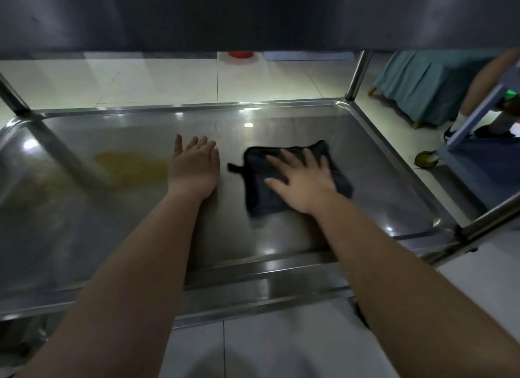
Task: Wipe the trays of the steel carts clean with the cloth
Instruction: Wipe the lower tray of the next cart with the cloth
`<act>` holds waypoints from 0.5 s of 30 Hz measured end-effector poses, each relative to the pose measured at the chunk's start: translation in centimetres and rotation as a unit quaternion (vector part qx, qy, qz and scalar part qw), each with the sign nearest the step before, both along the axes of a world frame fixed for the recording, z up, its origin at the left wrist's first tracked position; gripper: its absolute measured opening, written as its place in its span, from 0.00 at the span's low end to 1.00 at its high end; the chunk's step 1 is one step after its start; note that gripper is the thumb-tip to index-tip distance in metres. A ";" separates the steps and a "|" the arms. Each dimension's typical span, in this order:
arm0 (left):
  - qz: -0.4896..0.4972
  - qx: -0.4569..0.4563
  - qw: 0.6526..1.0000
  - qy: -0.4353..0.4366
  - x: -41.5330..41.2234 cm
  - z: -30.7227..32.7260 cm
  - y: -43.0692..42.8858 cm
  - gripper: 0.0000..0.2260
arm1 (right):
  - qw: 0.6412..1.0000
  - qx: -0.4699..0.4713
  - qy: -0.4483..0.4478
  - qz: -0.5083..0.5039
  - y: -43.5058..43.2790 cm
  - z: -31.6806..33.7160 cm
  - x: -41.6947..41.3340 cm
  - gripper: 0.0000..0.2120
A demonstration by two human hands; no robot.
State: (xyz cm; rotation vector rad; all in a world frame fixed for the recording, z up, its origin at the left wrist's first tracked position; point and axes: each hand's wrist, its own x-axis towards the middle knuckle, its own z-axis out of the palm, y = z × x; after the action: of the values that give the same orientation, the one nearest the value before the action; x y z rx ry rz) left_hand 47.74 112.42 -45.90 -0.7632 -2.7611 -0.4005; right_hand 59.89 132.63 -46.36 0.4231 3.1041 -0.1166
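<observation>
Steel tray [380, 158] (glossy), flat right hand [305, 180] on dark cloth [261, 192]

The right hand [305, 180] covers the middle of the cloth [257, 192]. At nine o'clock the tray [112, 111] runs off-frame; at twelve, a red object [240, 54] hides behind the upper shelf [253, 17].

One cam only, on head, looks fwd and down from behind the left hand [194, 169] and right hand [304, 178]. It is near; tray [197, 108] lies under both hands, upper shelf [253, 14] beyond them.
</observation>
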 end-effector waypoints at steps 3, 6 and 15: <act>-0.005 -0.007 1.000 -0.010 -0.2 -0.1 -0.2 0.20 | 0.999 -0.014 -0.004 0.047 -5.8 -0.3 -0.4 0.30; -0.017 -0.011 0.999 -0.036 -0.3 -0.2 0.0 0.20 | 1.000 -0.011 0.004 0.012 -5.3 -0.1 0.1 0.30; -0.044 -0.019 0.998 -0.046 -0.6 -0.5 0.0 0.20 | 0.984 -0.021 -0.010 -0.177 9.7 0.3 6.9 0.30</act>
State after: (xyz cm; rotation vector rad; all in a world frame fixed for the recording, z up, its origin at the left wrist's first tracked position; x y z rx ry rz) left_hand 47.18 112.38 -46.37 -0.8984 -2.8355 -0.4117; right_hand 66.76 142.31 -46.07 0.9639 2.9651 -0.1772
